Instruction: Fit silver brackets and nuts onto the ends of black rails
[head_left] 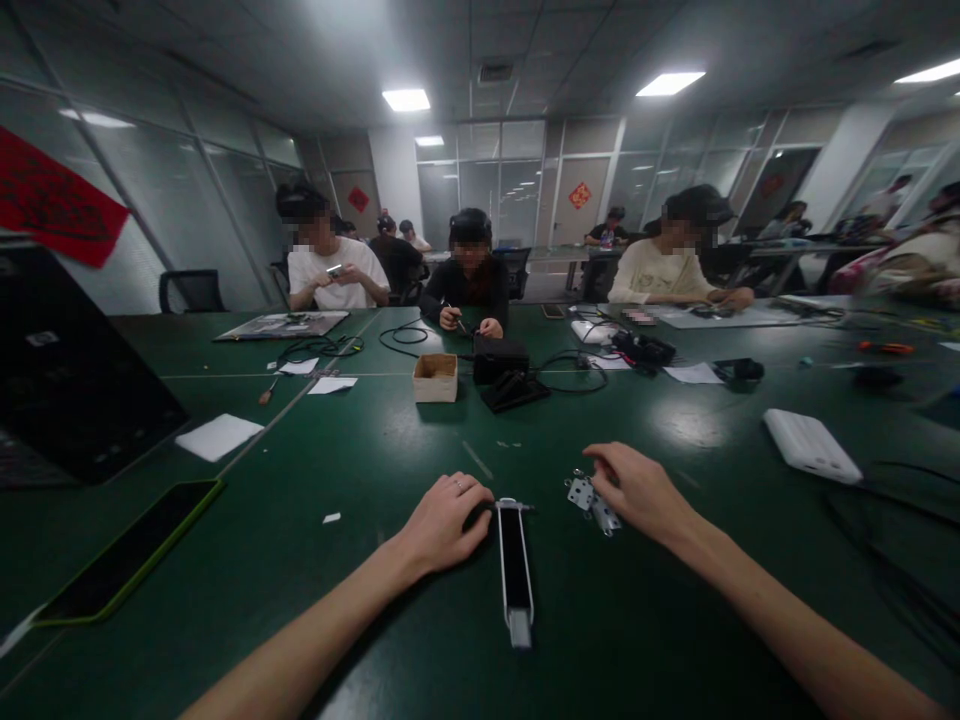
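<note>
A long narrow piece [516,560] with a white frame, a black middle and a pale block at its near end lies on the green table in front of me. My left hand [450,520] rests just left of it, thumb and fingers apart. Its fingertips come close to the far end of the piece, where a thin crosspiece sits; whether they touch is unclear. Small metal plates with holes and rings [581,492] lie in a loose group further right. Over their right side is my right hand [637,485], thumb and index finger apart, with no held object visible. Its other fingers are partly hidden.
An open cardboard box [435,388] stands ahead, beside a black case [500,358] and cables. A green-edged phone [127,555] and a black HP-marked device [67,370] are left. To the right lies a white power bank [812,445]. Several people sit across the table.
</note>
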